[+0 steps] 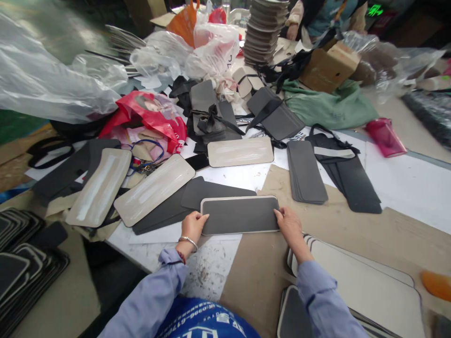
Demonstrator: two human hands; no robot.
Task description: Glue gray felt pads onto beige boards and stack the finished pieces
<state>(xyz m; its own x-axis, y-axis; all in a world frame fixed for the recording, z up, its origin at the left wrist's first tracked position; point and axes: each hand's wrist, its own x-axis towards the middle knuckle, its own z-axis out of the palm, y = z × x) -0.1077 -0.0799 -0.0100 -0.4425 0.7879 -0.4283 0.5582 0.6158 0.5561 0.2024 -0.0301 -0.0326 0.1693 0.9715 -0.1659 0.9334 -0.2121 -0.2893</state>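
A dark grey rounded panel with a pale rim [240, 215] lies flat on the table in front of me. My left hand [192, 226] grips its left end, fingers curled over the edge. At its right end my right hand [289, 224] presses down with the fingers closed on the edge. Three pale panels with glue streaks [154, 189] [99, 187] [240, 151] lie fanned out beyond it. Plain grey sheets [211, 191] sit under and behind the held panel.
A stack of grey pieces [305, 172] and black strapped pieces [347, 174] lie to the right. Finished panels are stacked at lower right [366, 286] and lower left [21, 267]. Plastic bags [49, 80], a red bag [151, 115], a tall stack [265, 30], a cardboard box [327, 65] and another person [317, 14] fill the far side.
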